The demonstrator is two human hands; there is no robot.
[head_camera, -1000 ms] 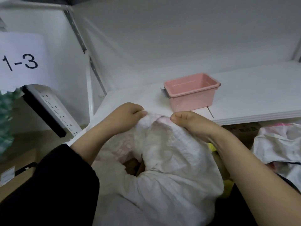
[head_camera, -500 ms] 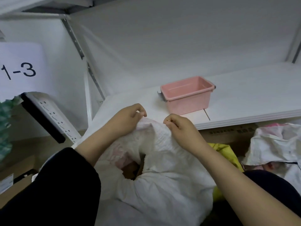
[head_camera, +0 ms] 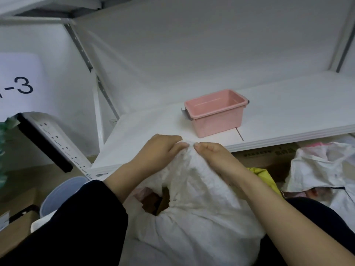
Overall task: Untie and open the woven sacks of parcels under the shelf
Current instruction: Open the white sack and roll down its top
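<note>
Woven sack (head_camera: 201,217), white and bulging, stood on the floor in the near centre, its top rising just in front of the edge of the white shelf (head_camera: 288,116). The left hand (head_camera: 159,150) and the right hand (head_camera: 213,156) met at the sack's bunched top, thumbs almost touching. Each hand pinched a fold of the gathered cloth between thumb and curled fingers. Whether a cord or a knot lay under the fingertips could not be told.

Below the hands, on the near left of the neck, a gap (head_camera: 157,200) showed brown parcels inside. So the mouth looked partly loosened, yet the top was gathered tight where the hands held it. By that reading the untying was under way and not finished. The mouth had yet to be pulled wide.

A second sack (head_camera: 322,169) lay to the right under the shelf, crumpled, and whether it was tied could not be seen. A cardboard box (head_camera: 269,158) sat between the two sacks, further back. A pink bin (head_camera: 217,112) stood on the shelf beyond the hands.
</note>
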